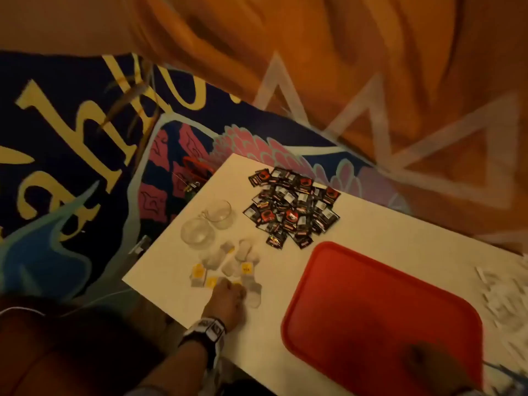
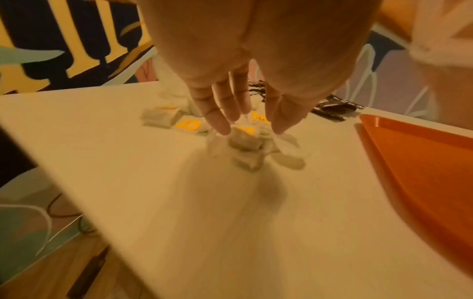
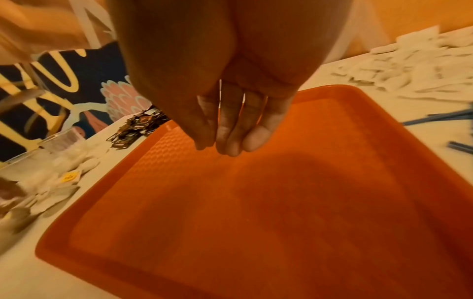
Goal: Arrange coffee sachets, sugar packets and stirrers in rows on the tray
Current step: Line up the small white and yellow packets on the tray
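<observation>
A red tray [image 1: 328,284] lies on the white table, with nothing on it. Black coffee sachets [image 1: 291,207] are heaped beyond it. White paper packets [image 3: 422,70] are piled at the table's right end, with blue stirrers [image 3: 435,119] near them. Small white pouches with yellow labels [image 1: 228,267] lie scattered left of the tray. My left hand [image 2: 250,131] reaches down on this group, its fingers [image 2: 222,127] nearly straight, forefinger and thumb either side of one pouch [image 2: 245,141]. My right hand [image 3: 227,145] hovers over the tray's near side, fingers straight and together, holding nothing.
Two clear glass bowls [image 1: 205,227] stand at the table's left edge, behind the pouches. A dark patterned rug [image 1: 71,138] covers the floor to the left. Orange cloth [image 1: 371,67] hangs close behind the table. The table's near edge runs right below my left wrist.
</observation>
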Tool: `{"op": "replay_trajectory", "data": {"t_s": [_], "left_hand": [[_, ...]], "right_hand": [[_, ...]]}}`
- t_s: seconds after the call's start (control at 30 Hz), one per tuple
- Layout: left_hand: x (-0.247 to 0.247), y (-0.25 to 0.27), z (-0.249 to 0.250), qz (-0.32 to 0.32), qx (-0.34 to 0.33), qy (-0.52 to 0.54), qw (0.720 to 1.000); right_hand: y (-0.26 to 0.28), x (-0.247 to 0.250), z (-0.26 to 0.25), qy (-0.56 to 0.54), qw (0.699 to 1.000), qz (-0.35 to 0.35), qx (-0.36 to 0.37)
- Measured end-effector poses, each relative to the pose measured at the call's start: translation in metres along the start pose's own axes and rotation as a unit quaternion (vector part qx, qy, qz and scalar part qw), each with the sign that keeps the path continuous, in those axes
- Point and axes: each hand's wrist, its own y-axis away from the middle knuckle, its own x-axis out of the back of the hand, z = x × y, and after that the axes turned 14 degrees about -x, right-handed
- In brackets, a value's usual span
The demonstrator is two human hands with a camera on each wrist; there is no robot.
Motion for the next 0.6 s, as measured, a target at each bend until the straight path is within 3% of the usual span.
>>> {"op": "replay_trajectory", "data": {"t_s": [0.07,0.27,0.37,0.6], "left_hand": [[0.001,-0.016,0.009,0.012,0.015,0.003,1.000],[-0.014,-0.044,0.023,-0.044,0.100,-0.004,0.994],[-0.028,-0.051,0.024,-0.027,0.080,-0.032,0.996],[-0.040,-0.044,0.032,0.026,0.051,0.032,0.998]], "right_hand": [[0.001,0.003,0.004,0.006,1.000,-0.010,-0.025],[-0.020,-0.001,-0.017,0.017,1.000,-0.024,0.011],[-0.028,0.006,-0.028,0.008,0.999,-0.022,0.033],[-0.043,0.019,-0.040,-0.025,0.996,-0.013,0.080]]}}
